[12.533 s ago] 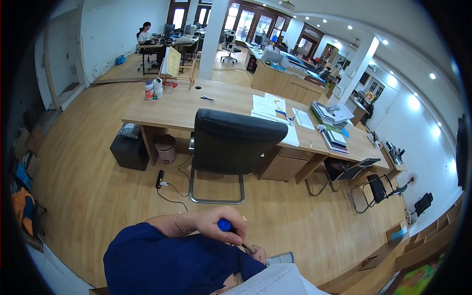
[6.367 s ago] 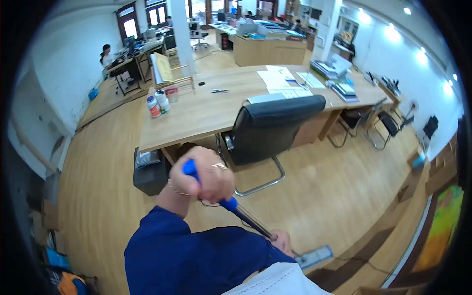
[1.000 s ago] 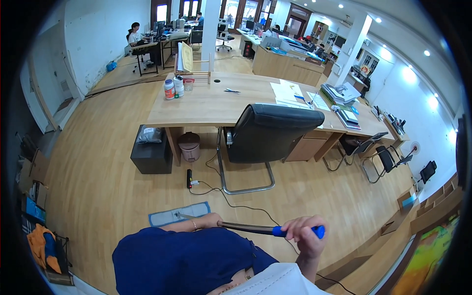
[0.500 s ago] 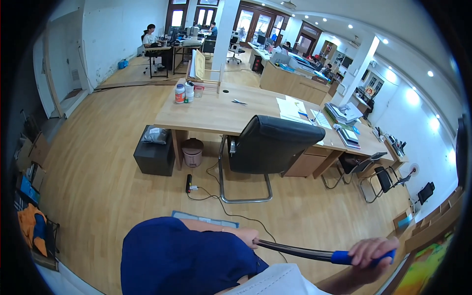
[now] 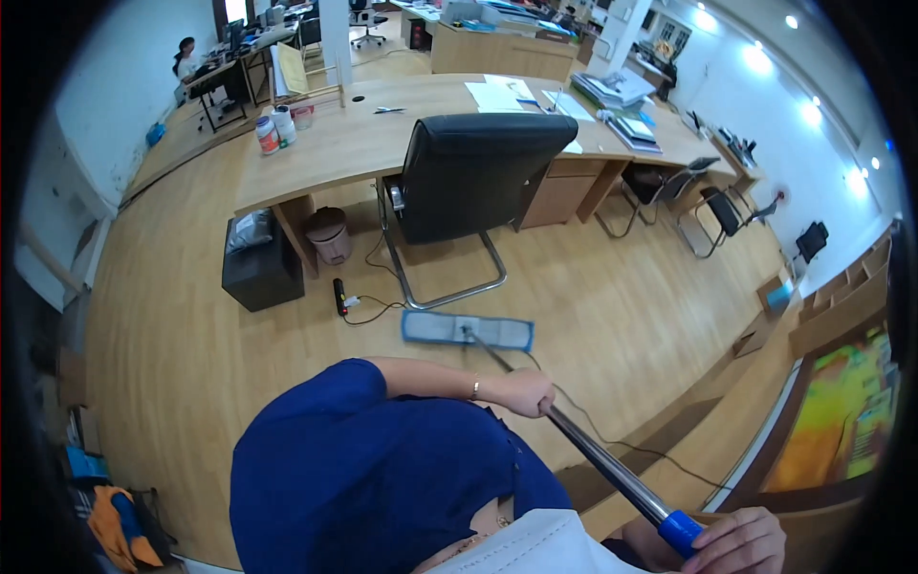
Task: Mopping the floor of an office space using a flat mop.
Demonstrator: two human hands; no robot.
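Note:
A flat mop (image 5: pixel 612 466) slants across in front of me, its metal pole running from the lower right up to the floor. My left hand (image 5: pixel 525 392) is wrapped round the lower part of the pole. Near the lower right, my right hand (image 5: pixel 744 541) is closed on the blue grip (image 5: pixel 680 532) at the pole's top end. The wide mop head (image 5: pixel 430 327), grey with a blue border, lies on the wooden floor just in front of the black chair's metal base. A dark cable passes beside the head and partly under the pole.
A black office chair (image 5: pixel 470 182) stands at the wooden desk (image 5: pixel 344 153). Left of it are a waste bin (image 5: pixel 331 237), a dark box (image 5: pixel 260 273) and a power strip (image 5: pixel 340 298) with a cable (image 5: pixel 612 441) trailing across the floor. A framed picture (image 5: pixel 830 421) leans at the right.
The mop head has moved right and forward, and more of it shows. My left hand has shifted right and up; my right hand has dropped lower, making the pole steeper. The view has turned and tilted downward.

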